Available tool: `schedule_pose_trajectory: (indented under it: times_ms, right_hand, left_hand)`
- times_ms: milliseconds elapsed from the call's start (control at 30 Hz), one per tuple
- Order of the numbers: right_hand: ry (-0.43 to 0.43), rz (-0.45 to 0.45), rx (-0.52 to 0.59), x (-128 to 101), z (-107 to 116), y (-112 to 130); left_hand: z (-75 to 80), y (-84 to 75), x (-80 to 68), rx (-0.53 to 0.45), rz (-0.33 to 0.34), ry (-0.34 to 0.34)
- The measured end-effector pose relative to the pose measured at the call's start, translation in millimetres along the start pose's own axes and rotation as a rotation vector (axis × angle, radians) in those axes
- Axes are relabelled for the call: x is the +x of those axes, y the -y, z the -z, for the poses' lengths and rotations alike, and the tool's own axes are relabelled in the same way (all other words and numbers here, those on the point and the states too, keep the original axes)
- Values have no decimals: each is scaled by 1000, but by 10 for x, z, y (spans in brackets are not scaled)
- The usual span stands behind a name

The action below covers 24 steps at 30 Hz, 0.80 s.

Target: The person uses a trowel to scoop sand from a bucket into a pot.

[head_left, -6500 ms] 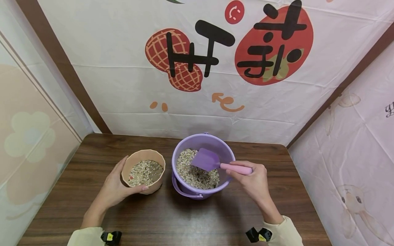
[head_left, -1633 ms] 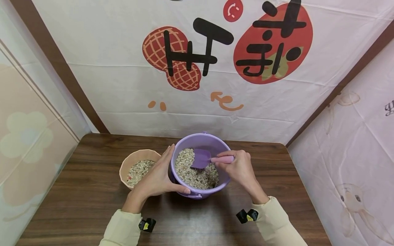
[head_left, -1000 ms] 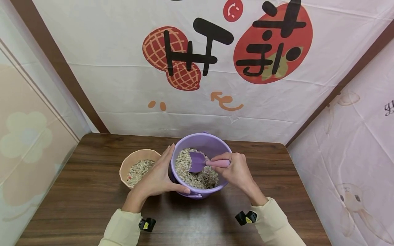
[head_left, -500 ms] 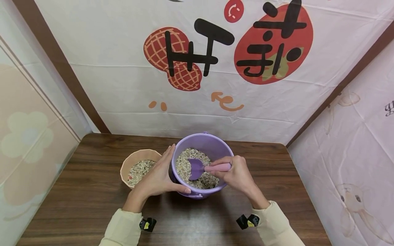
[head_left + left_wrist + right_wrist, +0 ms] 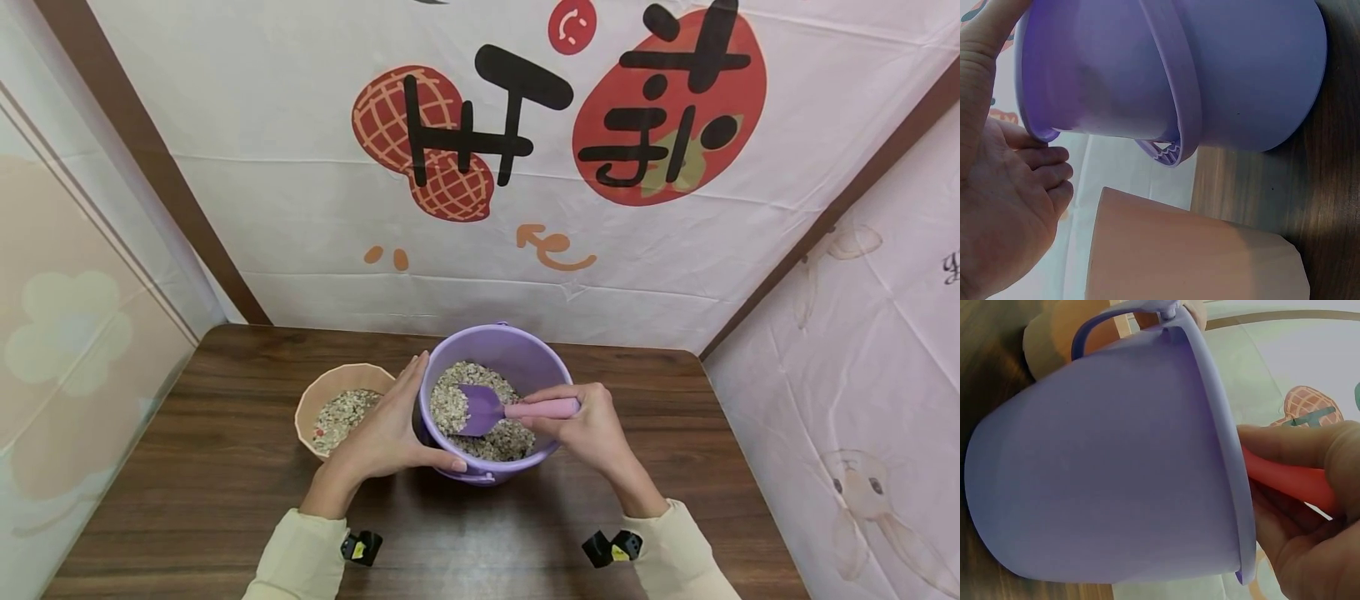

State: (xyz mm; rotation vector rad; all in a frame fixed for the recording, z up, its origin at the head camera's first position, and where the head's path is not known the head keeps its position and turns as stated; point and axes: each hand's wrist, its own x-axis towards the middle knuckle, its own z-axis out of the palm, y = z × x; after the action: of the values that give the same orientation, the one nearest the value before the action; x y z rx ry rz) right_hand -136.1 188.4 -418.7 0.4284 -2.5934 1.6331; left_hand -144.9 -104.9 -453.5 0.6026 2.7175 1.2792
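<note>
A purple bucket stands on the table, partly filled with pale, speckled grains. My left hand spans the bucket's left side, its thumb on the near rim and its fingers along the far left rim. My right hand grips the pink handle of a toy shovel, which shows red in the right wrist view. The shovel's purple blade lies over the grains inside the bucket, grains heaped at its left edge. Left of the bucket, a peach bowl holds similar grains, partly hidden behind my left hand.
The bucket's handle hangs down on its near left side, between bucket and bowl. The wooden table meets a printed cloth backdrop at its far edge. More printed cloth hangs at the right.
Since the oldest frame, my left hand has gone from the bowl to the bucket's rim. The shovel dipped leftward into the grains, then shifted slightly back right, with grains at its blade.
</note>
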Motion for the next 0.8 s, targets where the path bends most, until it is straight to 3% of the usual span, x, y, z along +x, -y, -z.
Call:
schedule_pose_trajectory:
  times_ms: [367, 800]
  right_hand:
    - [-65, -102, 215, -94, 19, 5]
    - [-123, -143, 304, -158, 73, 4]
  left_hand:
    - [-12, -1, -6, -8, -3, -4]
    - [-11, 7, -4, -11, -7, -10]
